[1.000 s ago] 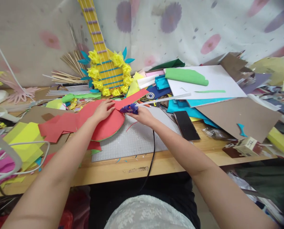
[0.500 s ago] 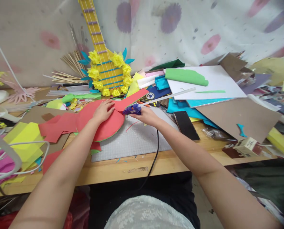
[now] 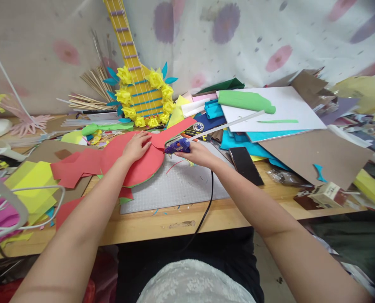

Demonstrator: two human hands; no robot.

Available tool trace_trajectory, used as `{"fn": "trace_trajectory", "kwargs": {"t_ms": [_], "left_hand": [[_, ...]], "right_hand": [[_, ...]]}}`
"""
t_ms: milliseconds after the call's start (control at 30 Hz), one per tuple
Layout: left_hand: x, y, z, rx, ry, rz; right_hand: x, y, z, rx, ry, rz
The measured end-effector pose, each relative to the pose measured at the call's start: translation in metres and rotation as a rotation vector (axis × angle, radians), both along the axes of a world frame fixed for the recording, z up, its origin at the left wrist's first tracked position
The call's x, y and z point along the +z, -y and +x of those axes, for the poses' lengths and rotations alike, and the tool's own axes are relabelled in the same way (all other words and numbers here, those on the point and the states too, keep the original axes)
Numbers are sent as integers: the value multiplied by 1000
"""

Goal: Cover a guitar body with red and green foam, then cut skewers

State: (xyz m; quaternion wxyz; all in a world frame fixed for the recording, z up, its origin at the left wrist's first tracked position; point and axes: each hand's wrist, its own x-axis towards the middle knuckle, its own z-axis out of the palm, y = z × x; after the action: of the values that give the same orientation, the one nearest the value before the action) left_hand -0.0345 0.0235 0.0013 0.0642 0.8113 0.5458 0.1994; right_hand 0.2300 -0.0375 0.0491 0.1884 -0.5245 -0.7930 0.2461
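Yellow guitar [image 3: 133,63] cropped above, glue gun [image 3: 178,146] partly hidden

light: even; shadows: soft; edges: stretched, blurred; right corners: dark

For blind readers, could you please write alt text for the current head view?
A person's left hand rests on a red cutout while the right hand holds a purple glue gun near its edge. Behind stands a yellow guitar.

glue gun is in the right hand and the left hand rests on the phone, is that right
Not quite: the left hand rests on the red cutout, not on the phone, as the head view shows. The glue gun is indeed in the right hand.
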Motion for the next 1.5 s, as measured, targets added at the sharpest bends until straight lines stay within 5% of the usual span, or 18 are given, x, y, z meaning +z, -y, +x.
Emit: {"fn": "trace_trajectory", "kwargs": {"t_ms": [233,367,567,1133,1300,1500], "left_hand": [[4,1,0,-12,13,20],[20,0,13,30,21,6],[30,-5,36,-30,-270,-280],[21,9,46,18,-442,-301],[23,9,45,-2,-355,-325],[26,9,45,121,-254,-208]], "right_hand": [[-11,0,23,-147,-170,-55],[-36,-4,35,-235,-582,-236],[-73,-8,39,-301,-1114,-322],[-70,-5,38,-317,-1162,-370],[-69,-3,39,-318,-1197,-373],[-69,-3,39,-317,-1236,-389]]}}
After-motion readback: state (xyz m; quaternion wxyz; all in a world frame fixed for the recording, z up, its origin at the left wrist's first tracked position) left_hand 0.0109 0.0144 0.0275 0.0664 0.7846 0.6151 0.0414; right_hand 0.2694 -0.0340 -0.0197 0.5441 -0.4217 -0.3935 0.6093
